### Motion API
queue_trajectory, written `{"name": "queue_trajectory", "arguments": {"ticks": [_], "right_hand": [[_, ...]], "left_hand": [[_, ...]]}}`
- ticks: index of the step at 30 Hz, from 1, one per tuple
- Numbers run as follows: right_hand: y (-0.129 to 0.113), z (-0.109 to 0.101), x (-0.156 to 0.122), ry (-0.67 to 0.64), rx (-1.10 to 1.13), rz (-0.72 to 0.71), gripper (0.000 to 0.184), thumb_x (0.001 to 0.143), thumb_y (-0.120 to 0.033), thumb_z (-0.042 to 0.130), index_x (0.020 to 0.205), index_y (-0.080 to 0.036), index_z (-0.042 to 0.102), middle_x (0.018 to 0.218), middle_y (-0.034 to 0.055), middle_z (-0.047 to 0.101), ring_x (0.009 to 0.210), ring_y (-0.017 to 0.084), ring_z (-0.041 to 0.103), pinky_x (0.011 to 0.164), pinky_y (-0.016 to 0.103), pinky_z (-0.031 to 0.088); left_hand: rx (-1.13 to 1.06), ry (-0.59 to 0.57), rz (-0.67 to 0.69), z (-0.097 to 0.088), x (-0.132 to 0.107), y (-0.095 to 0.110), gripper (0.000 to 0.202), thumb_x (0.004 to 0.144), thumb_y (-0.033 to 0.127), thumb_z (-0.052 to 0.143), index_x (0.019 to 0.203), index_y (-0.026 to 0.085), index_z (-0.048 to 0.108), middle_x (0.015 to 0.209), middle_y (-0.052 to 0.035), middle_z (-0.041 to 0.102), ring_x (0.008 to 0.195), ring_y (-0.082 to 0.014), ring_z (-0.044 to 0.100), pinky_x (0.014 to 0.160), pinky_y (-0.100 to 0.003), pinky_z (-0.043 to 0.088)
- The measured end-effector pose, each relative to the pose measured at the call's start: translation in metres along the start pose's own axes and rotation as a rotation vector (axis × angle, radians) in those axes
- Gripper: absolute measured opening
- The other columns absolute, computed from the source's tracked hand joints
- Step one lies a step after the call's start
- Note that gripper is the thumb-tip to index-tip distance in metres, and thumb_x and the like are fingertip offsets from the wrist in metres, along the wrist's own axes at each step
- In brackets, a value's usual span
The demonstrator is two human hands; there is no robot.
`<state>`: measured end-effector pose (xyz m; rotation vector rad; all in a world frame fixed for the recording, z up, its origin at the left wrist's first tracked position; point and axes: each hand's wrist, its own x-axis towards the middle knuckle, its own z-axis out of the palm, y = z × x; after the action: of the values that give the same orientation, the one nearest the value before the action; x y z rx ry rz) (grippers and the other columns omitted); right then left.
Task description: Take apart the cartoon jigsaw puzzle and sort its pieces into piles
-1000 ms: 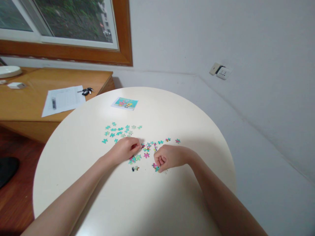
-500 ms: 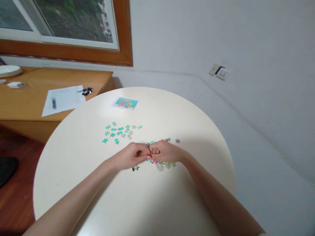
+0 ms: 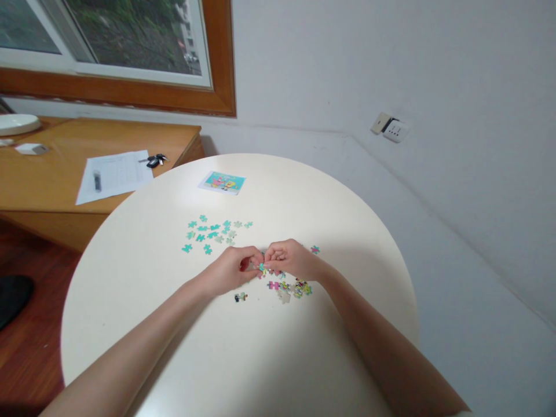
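My left hand and my right hand meet fingertip to fingertip over the middle of the round cream table. Both are closed in a pinch on small puzzle pieces held between them. Under and just right of my hands lies a cluster of multicoloured pieces. One dark piece lies alone near my left wrist. A group of several teal pieces is spread further back on the left.
A small picture card lies at the table's far side. Behind on the left stands a wooden desk with a paper sheet, keys and a white dish. A wall socket is at the right.
My hands came together from apart: the right one moved left and up from the table, the left moved right. They now sit slightly further back, pinching pieces between them.
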<state>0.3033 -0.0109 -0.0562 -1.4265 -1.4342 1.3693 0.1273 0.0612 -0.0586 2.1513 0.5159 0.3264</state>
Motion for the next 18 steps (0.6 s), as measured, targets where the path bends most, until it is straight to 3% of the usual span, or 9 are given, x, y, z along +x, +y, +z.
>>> {"name": "queue_trajectory", "arguments": {"ticks": [6,18], "right_hand": [[-0.001,-0.001,-0.001,0.024,0.063,-0.049,0.036,0.054,-0.039,0.077,0.072,-0.014,0.058,0.064,-0.0007,0.06,0.061,0.01,0.056,0.063,0.025,0.047],[-0.002,-0.002,-0.002,0.012,0.005,-0.079,0.033,0.059,-0.037,0.074,0.076,-0.014,0.058,0.067,0.0008,0.061,0.064,0.011,0.058,0.065,0.026,0.048]], "left_hand": [[-0.074,0.024,-0.039,-0.003,0.002,0.007,0.01,0.072,0.021,0.052,0.075,0.014,0.057,0.055,0.0046,0.047,0.049,-0.0061,0.037,0.048,-0.018,0.029],[-0.162,0.036,-0.065,-0.003,0.002,0.004,0.014,0.074,0.024,0.052,0.077,0.012,0.058,0.056,0.0034,0.049,0.048,-0.0053,0.036,0.046,-0.018,0.029]]}}
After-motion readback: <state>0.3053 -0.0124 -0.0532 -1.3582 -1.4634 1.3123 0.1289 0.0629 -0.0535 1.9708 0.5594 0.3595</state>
